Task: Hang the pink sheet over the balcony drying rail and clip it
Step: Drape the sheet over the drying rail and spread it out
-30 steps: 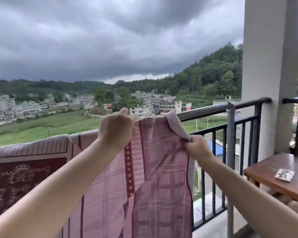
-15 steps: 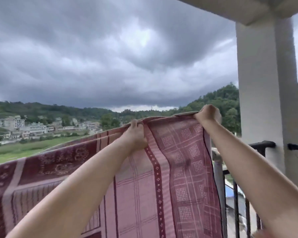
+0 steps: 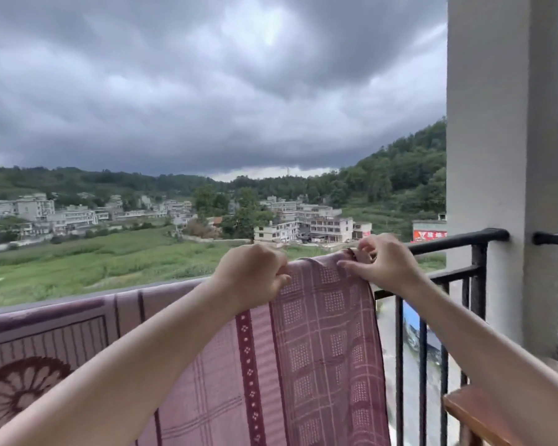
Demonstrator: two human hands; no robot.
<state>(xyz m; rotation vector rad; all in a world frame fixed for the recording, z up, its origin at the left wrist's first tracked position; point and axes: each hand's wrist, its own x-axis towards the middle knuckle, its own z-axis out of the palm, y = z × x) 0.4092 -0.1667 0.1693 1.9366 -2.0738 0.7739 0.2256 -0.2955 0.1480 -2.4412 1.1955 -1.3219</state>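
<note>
The pink sheet (image 3: pixel 319 342), checked with dark red bands and a flower motif at the left, hangs draped over the balcony rail (image 3: pixel 458 239). My left hand (image 3: pixel 252 272) is closed on the sheet's top edge, just left of its corner. My right hand (image 3: pixel 380 262) pinches the sheet's top right corner against the rail. The rail under the sheet is hidden by the cloth. No clip is in view.
A white pillar (image 3: pixel 506 156) stands at the right, with the black railing bars (image 3: pixel 400 365) running to it. A wooden table corner (image 3: pixel 474 413) juts in at the lower right. Beyond the rail lie fields and buildings far below.
Both hands have come down from their raised position, bringing the sheet's top edge onto the rail. The right hand now sits at the corner by the bare rail.
</note>
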